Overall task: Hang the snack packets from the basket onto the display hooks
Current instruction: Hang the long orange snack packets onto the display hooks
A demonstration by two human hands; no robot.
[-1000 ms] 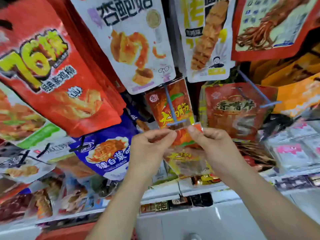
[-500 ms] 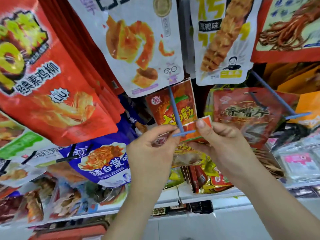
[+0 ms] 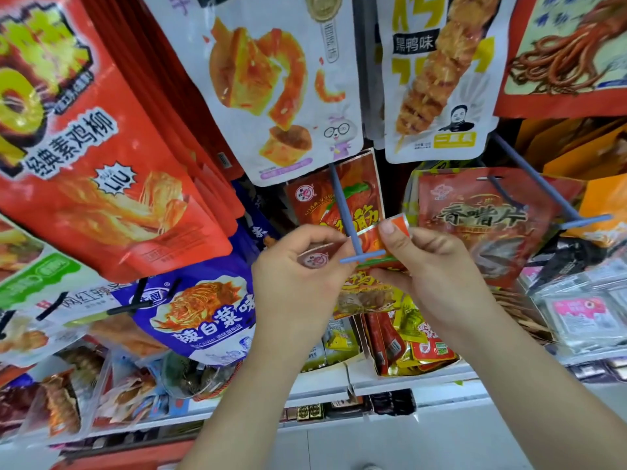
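Note:
A small red-orange snack packet (image 3: 369,293) hangs between my two hands at the tip of a blue display hook (image 3: 342,205). My left hand (image 3: 298,283) pinches the packet's top left corner. My right hand (image 3: 431,269) pinches its top right corner beside the hook's crossbar (image 3: 363,257). The packet's top edge lies against the hook tip, with the hook rod crossing in front of it. Further back on the same hook hangs another red packet (image 3: 339,195) of the same kind. The basket is out of view.
Large snack bags hang all around: a red bag (image 3: 101,171) on the left, white bags (image 3: 271,79) above, a purple bag (image 3: 200,310) at lower left. A red packet (image 3: 481,218) hangs on the neighbouring blue hook (image 3: 543,191) to the right. A white shelf edge (image 3: 373,385) runs below with small packets.
Both hands have lifted the packet from below the hook tip up to the crossbar, and its top edge now sits against the hook. The view has moved closer to the shelf.

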